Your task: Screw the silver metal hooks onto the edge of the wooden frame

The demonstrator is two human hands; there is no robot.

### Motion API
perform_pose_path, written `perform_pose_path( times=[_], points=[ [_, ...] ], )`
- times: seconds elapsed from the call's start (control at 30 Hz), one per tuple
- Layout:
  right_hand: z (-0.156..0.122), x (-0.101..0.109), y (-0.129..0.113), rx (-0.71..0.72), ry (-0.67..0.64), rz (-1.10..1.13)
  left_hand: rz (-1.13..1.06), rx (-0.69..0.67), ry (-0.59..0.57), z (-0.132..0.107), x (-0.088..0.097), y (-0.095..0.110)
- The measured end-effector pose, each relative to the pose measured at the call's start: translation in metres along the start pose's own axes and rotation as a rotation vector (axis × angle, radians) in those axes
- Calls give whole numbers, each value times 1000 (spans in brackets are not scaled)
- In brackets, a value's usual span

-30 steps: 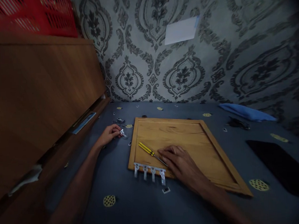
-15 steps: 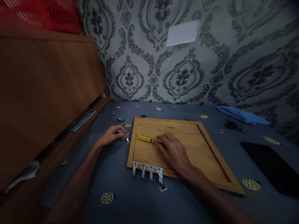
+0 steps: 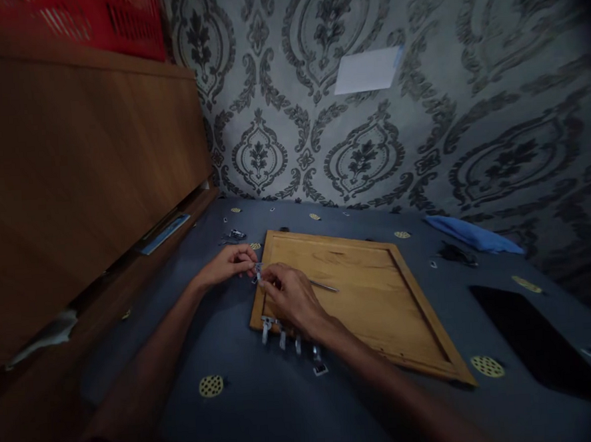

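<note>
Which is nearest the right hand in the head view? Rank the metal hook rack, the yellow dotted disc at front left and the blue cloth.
1. Metal hook rack: just by the right hand, at the wooden panel's near edge.
2. Yellow dotted disc: front left, on the blue surface.
3. Blue cloth: far right, by the wall.

The board (image 3: 364,290) was honey-brown. The carpet (image 3: 267,409) was blue with yellow dotted discs; the wallpaper (image 3: 420,127) grey damask.
</note>
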State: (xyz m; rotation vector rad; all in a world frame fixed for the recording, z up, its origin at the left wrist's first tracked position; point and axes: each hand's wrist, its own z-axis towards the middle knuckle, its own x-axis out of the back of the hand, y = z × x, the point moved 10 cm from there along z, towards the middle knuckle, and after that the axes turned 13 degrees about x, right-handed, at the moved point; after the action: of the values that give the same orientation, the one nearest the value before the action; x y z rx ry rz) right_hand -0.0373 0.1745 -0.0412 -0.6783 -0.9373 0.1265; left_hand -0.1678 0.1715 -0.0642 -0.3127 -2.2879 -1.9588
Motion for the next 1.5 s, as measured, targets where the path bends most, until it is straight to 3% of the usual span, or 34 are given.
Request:
perform_pose_path(
  times=[0.23,0.4,0.57,0.73,0.93,1.23,1.5],
  points=[
    [-4,-5,13,-124,44,152,-35,-17,-48,0,-8,4],
    [-4,-16,23,-155,58,292,-22,-15,-69,-2,-12,7],
    [-12,-14,23,-161,51,373,5,-15,-38,-4,-9,7],
    [-28,-13,24,-190,-26,386,44,-16,-58,-2,-11,6],
    [-41,-13,47,-276,-116,333,93,-22,-103,-3,-25,8],
    [-57,24,53,-301,29,212,102,-59,-136,-3,-33,11],
    [-55,8,46,-284,-15,364,173,-70,-129,-2,-41,12]
  ],
)
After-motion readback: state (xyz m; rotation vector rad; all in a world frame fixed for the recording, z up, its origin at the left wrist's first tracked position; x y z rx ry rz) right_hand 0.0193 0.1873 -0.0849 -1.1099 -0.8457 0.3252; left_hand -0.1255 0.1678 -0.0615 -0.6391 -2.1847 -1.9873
